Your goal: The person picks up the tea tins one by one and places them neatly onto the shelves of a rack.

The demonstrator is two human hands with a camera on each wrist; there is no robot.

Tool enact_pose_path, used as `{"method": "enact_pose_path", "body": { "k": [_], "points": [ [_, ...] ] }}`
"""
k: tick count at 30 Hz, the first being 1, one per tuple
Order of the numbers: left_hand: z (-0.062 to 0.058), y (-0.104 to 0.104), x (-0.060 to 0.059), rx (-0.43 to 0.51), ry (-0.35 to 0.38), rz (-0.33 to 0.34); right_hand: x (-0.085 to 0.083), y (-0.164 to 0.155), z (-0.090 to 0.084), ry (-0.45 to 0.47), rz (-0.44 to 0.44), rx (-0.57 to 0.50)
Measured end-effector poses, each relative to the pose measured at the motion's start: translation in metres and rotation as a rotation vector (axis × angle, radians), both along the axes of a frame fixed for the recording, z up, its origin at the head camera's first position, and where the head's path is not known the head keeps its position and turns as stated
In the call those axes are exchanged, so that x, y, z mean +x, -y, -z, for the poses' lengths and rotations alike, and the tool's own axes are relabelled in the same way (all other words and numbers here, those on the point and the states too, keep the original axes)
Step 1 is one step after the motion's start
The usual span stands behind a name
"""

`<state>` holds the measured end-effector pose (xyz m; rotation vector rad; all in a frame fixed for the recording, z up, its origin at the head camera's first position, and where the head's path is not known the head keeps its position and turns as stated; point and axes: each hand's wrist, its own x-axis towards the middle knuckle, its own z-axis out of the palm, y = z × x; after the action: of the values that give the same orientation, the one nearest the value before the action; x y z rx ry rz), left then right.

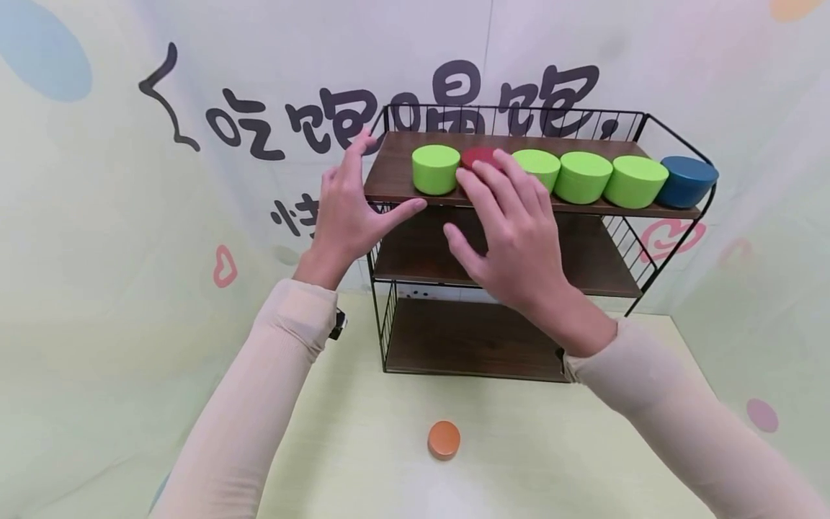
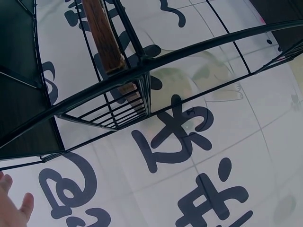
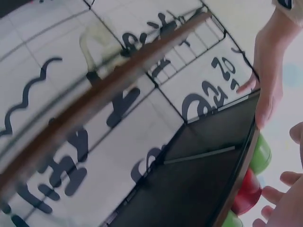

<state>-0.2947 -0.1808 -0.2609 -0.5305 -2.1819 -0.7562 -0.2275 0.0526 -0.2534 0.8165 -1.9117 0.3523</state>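
A row of round cylindrical blocks stands on the top board of a black wire rack (image 1: pixel 405 158). From the left come a green block (image 1: pixel 436 171), a red block (image 1: pixel 478 156), several more green ones (image 1: pixel 583 177) and a blue block (image 1: pixel 687 182). My right hand (image 1: pixel 512 234) is at the red block, its fingers extended and partly covering it. In the right wrist view its fingertips are beside the red block (image 3: pixel 247 193); contact is hard to tell. My left hand (image 1: pixel 350 205) is at the rack's left front corner, thumb along the board's edge, fingers spread upward.
An orange round block (image 1: pixel 444 440) lies on the pale table (image 1: pixel 350 447) in front of the rack. Below the top are a middle shelf (image 1: pixel 421 249) and a bottom shelf (image 1: pixel 454 339). Behind hangs a pale sheet (image 1: pixel 162 216) with large dark characters.
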Motion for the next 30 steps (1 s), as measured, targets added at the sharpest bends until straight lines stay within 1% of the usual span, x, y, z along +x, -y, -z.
{"method": "enact_pose_path", "body": {
  "k": [5, 8, 12, 18, 23, 30],
  "points": [
    [0.001, -0.001, 0.000, -0.005, -0.009, 0.006, 0.011, -0.003, 0.022, -0.025, -0.045, -0.028],
    [0.001, -0.001, 0.000, -0.002, -0.012, 0.006, 0.017, -0.006, 0.035, -0.008, -0.063, -0.027],
    [0.000, 0.000, 0.000, -0.001, -0.006, 0.003, 0.022, -0.010, 0.055, 0.042, -0.081, -0.030],
    [0.000, 0.001, 0.001, -0.003, 0.004, -0.003, 0.027, -0.012, 0.089, 0.112, -0.098, -0.065],
    [-0.001, 0.000, 0.000, -0.002, 0.013, -0.007, 0.033, -0.015, 0.120, 0.210, -0.097, -0.061],
    [-0.001, -0.001, 0.002, -0.002, 0.030, -0.014, 0.040, -0.014, 0.163, 0.276, -0.114, -0.054]
  ]
}}
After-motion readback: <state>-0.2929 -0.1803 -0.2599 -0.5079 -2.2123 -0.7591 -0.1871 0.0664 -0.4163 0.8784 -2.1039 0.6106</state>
